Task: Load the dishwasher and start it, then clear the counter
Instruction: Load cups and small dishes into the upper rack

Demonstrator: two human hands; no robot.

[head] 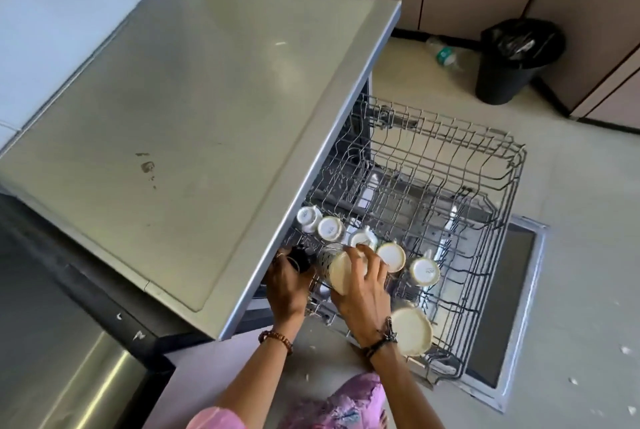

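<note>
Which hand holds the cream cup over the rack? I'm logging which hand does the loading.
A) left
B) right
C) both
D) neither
B: the right hand has its fingers curled round the cream cup above the rack, while the left hand is at a dark object beside it.

I see a dishwasher rack (450, 165) of thin grey coated wire, holding glossy white ceramic cups (424, 271). The dishwasher top (194, 110) looks like smooth, matt grey metal with a few smudges. The bin (502, 82) looks like black plastic, lined with a shiny black bag.
</note>
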